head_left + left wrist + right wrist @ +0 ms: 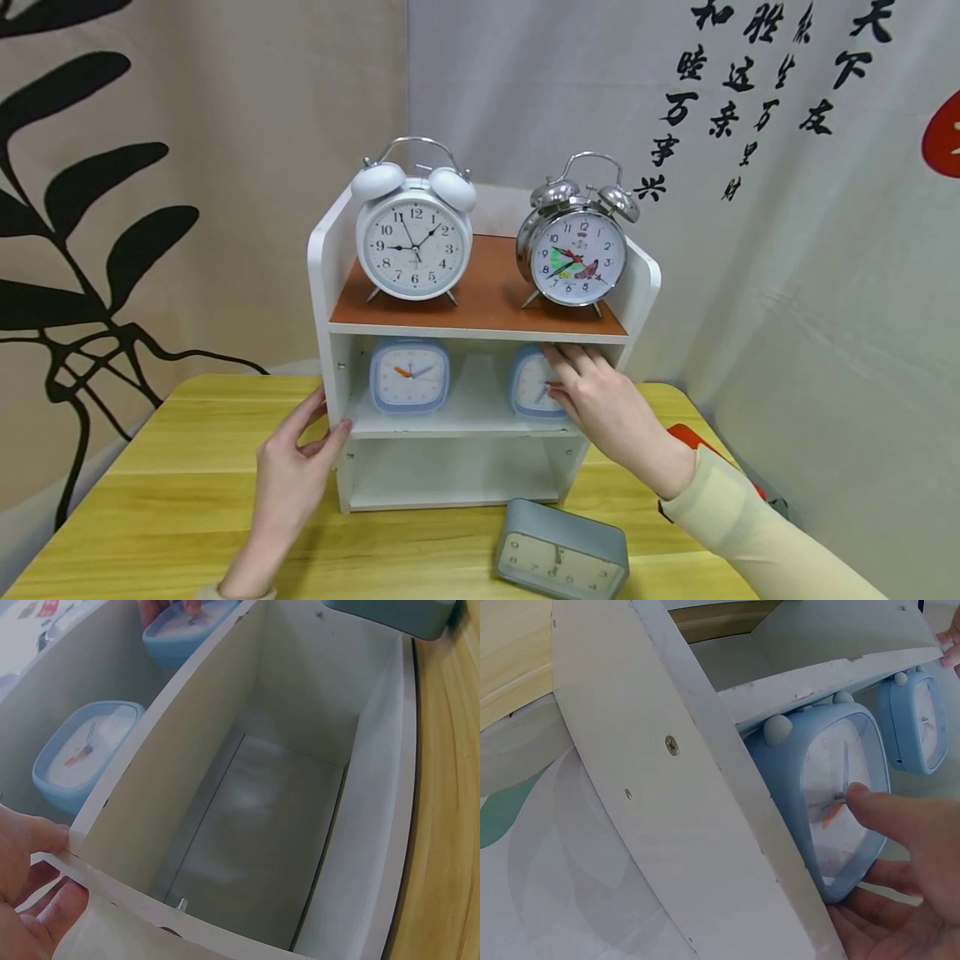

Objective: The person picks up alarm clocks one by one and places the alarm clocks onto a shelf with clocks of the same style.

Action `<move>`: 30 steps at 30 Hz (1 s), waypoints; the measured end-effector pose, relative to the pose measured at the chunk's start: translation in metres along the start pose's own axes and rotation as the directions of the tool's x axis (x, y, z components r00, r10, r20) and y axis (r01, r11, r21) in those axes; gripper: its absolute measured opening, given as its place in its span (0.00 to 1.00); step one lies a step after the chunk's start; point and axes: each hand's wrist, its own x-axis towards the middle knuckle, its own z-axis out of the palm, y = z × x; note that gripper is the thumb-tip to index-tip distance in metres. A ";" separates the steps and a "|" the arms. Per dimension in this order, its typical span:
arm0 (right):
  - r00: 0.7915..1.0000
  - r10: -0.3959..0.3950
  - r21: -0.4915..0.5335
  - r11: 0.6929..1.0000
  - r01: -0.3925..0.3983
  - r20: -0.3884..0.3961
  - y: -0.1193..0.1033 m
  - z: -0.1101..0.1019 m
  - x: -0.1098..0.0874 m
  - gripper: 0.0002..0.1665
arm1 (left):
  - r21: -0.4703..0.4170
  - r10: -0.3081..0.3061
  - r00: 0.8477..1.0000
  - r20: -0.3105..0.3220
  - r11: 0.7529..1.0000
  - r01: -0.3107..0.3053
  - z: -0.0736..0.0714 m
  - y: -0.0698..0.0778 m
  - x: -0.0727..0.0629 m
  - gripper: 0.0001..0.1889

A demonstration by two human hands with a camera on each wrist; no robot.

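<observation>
My left hand (295,467) grips the left side panel of a small white shelf unit (457,427), thumb at its front edge and fingers along the outside. On the middle shelf, toward the right, my right hand (611,408) holds a blue alarm clock (527,392). In the right wrist view the thumb (885,814) presses on the clock's face while the other fingers reach around its edge. A matching blue clock (409,377) stands at the left of that shelf. Above, a white twin-bell clock (415,250) and a silver twin-bell clock (577,258) stand on the brown top.
A grey-blue box-shaped clock (562,546) rests on the wooden table (187,467) before the shelf unit. Behind my right forearm lies a red object (693,437). Curtains with a plant print (82,250) and black lettering hang behind.
</observation>
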 end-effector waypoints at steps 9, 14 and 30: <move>1.000 -0.016 -0.010 1.000 0.016 -0.008 0.000 0.001 -0.001 0.40 | -0.011 0.007 1.000 -0.002 1.000 -0.007 -0.001 0.000 0.000 0.30; 1.000 -0.012 0.010 1.000 0.012 -0.029 -0.002 0.002 -0.005 0.47 | -0.004 0.013 1.000 0.000 1.000 -0.013 -0.001 0.000 -0.001 0.30; 1.000 0.003 0.186 0.983 -0.003 -0.001 -0.019 -0.002 -0.041 0.54 | 0.007 0.000 1.000 0.009 1.000 0.000 0.000 -0.001 -0.001 0.29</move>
